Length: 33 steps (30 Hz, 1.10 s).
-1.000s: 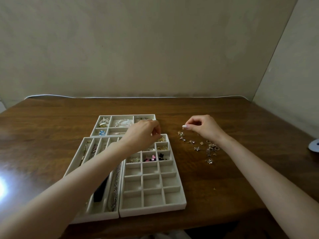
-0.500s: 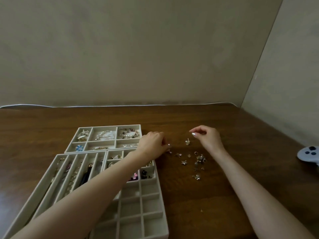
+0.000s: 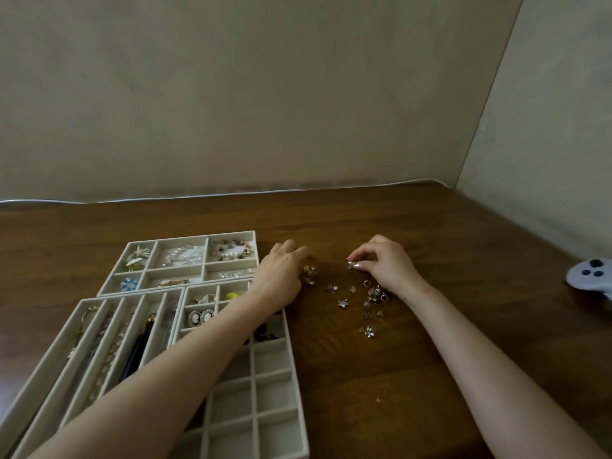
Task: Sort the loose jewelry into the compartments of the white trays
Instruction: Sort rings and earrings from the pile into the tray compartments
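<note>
Nearest me, under my left forearm: grid tray [image 3: 275,409]. Two cameo earrings [image 3: 201,316] sit in one of its far cells. The slot tray [image 3: 49,369] touches its left side, with chains and a dark strap in the long slots.

The loose pile [image 3: 374,299] lies on the table [image 3: 463,260], just on the near side of my right fingers, beside that wrist. It is rings and small charms, with a silver star [image 3: 343,303] at its left edge, all outside the trays.

Left hand [image 3: 281,276]: reaches over the grid tray's far right corner. Fingers curled, tips down at a small gold cluster [image 3: 310,270] on the wood. I cannot tell whether they pinch any of it.

Right hand [image 3: 387,263]: thumb and forefinger pinch a small silver piece [image 3: 350,265], other fingers curled in. It is well apart from the left fingertips.

The back tray [image 3: 198,238] is just left of my left fingers, with pearls and brooches in its cells. A controller [image 3: 589,276] lies far right of my right fingers. A cable [image 3: 231,193] runs along the table's far edge.
</note>
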### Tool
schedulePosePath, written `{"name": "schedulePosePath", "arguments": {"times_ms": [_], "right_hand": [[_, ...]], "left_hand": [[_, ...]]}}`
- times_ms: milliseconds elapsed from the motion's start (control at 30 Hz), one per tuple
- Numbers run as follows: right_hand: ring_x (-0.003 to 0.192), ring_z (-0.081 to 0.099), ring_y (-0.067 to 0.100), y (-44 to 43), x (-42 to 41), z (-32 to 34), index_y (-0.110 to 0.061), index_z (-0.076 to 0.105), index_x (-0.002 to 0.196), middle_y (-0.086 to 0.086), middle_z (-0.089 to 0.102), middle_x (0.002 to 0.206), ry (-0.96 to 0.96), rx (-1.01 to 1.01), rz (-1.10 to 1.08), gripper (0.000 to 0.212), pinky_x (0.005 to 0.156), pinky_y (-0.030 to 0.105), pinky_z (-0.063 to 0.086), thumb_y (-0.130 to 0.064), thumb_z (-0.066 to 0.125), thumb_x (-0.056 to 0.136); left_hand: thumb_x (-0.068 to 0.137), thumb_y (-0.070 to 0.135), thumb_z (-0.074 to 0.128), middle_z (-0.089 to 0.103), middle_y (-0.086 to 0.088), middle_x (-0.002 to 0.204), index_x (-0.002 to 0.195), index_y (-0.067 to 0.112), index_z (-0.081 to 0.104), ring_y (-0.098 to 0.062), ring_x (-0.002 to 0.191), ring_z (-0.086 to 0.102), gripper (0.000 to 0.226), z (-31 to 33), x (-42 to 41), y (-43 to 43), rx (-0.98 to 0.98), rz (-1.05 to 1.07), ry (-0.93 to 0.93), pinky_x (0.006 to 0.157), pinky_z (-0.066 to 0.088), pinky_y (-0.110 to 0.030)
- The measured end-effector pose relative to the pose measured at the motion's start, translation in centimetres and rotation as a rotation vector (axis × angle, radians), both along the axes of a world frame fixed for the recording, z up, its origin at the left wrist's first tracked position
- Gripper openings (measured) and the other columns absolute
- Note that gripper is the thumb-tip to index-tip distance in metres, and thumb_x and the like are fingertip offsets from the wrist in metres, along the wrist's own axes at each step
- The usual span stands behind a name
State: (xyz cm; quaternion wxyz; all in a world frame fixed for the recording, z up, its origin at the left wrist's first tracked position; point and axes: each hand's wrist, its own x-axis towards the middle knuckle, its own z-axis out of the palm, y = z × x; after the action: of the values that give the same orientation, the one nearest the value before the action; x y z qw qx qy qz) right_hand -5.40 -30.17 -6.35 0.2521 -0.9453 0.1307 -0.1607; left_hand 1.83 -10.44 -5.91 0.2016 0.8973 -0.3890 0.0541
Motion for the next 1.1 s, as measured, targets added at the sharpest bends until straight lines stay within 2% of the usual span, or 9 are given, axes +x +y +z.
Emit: {"name": "schedulePosePath", "arguments": {"times_ms": [100, 233, 300, 467, 633, 767, 833, 967, 1100], "right_hand": [[0.092, 0.049, 0.009, 0.13, -0.15, 0.01, -0.024, 0.07, 0.089, -0.007, 0.053, 0.097, -0.013, 0.006, -0.023, 0.006, 0.078, 0.024, 0.039, -0.021, 0.068, 0.085], [0.096, 0.05, 0.009, 0.24, -0.31, 0.17, -0.021, 0.068, 0.088, -0.005, 0.054, 0.101, 0.006, -0.001, -0.031, 0.003, 0.083, 0.025, 0.043, -0.022, 0.066, 0.087], [0.096, 0.051, 0.009, 0.33, -0.36, 0.19, -0.021, 0.068, 0.088, -0.005, 0.055, 0.103, 0.014, -0.006, -0.021, 0.003, 0.083, 0.025, 0.044, -0.023, 0.066, 0.087], [0.085, 0.05, 0.007, 0.34, -0.49, 0.19, -0.02, 0.068, 0.087, -0.005, 0.055, 0.1, -0.001, -0.011, 0.003, 0.003, 0.074, 0.023, 0.042, -0.023, 0.066, 0.087], [0.09, 0.053, 0.01, 0.05, -0.63, 0.39, -0.021, 0.067, 0.088, -0.004, 0.056, 0.1, -0.007, 0.029, -0.001, 0.002, 0.082, 0.028, 0.048, -0.023, 0.065, 0.088], [0.078, 0.047, 0.002, 0.25, -0.69, 0.34, -0.024, 0.066, 0.103, -0.007, 0.053, 0.102, -0.027, 0.025, 0.032, 0.016, 0.077, 0.025, 0.046, -0.021, 0.065, 0.087], [0.079, 0.045, 0.002, 0.41, -0.67, 0.27, -0.024, 0.066, 0.109, -0.006, 0.052, 0.103, 0.001, -0.002, 0.034, 0.022, 0.075, 0.023, 0.042, -0.022, 0.067, 0.086], [0.092, 0.048, 0.009, 0.36, -0.57, 0.45, -0.022, 0.069, 0.098, -0.004, 0.053, 0.105, 0.028, 0.021, -0.011, 0.014, 0.085, 0.029, 0.048, -0.019, 0.069, 0.085], [0.092, 0.049, 0.009, 0.43, -0.65, 0.56, -0.021, 0.067, 0.092, -0.004, 0.054, 0.103, 0.034, 0.011, -0.011, 0.008, 0.087, 0.029, 0.049, -0.021, 0.07, 0.084]], "left_hand": [[0.091, 0.007, 0.05, 0.047, 0.0, 0.124, 0.121, 0.027, 0.056, -0.019, 0.117, 0.043, 0.037, 0.05, 0.12, -0.06, 0.034, -0.005, 0.034, 0.092, 0.045, -0.034], [0.09, 0.017, 0.057, 0.051, -0.001, 0.113, 0.102, 0.02, 0.061, -0.017, 0.105, 0.051, 0.013, -0.04, 0.0, -0.02, -0.017, 0.023, 0.03, 0.084, 0.051, -0.034], [0.089, 0.02, 0.058, 0.051, -0.001, 0.11, 0.098, 0.019, 0.061, -0.016, 0.1, 0.054, 0.009, -0.14, -0.02, 0.07, -0.033, 0.041, 0.029, 0.081, 0.052, -0.033], [0.088, 0.023, 0.059, 0.051, 0.001, 0.109, 0.099, 0.018, 0.06, -0.014, 0.097, 0.053, 0.011, -0.23, 0.08, 0.1, -0.032, 0.046, 0.028, 0.075, 0.049, -0.027], [0.088, 0.022, 0.059, 0.055, 0.002, 0.104, 0.093, 0.02, 0.056, -0.013, 0.094, 0.053, 0.006, -0.13, 0.01, 0.07, -0.082, 0.028, 0.027, 0.075, 0.05, -0.028], [0.088, 0.022, 0.059, 0.062, 0.002, 0.095, 0.094, 0.018, 0.056, -0.012, 0.089, 0.056, 0.008, -0.02, -0.08, -0.02, -0.159, 0.022, 0.035, 0.072, 0.051, -0.028], [0.087, 0.021, 0.06, 0.063, 0.002, 0.092, 0.093, 0.017, 0.055, -0.012, 0.084, 0.058, 0.009, 0.05, -0.11, -0.01, -0.216, 0.02, 0.066, 0.068, 0.049, -0.024], [0.086, 0.016, 0.063, 0.06, 0.008, 0.085, 0.088, 0.017, 0.055, -0.005, 0.074, 0.056, 0.009, 0.33, -0.3, 0.16, -0.338, 0.028, 0.151, 0.058, 0.04, -0.011], [0.085, 0.014, 0.064, 0.058, 0.008, 0.085, 0.09, 0.017, 0.054, -0.005, 0.076, 0.054, 0.011, 0.51, -0.4, 0.28, -0.405, 0.01, 0.211, 0.062, 0.043, -0.012]]}}
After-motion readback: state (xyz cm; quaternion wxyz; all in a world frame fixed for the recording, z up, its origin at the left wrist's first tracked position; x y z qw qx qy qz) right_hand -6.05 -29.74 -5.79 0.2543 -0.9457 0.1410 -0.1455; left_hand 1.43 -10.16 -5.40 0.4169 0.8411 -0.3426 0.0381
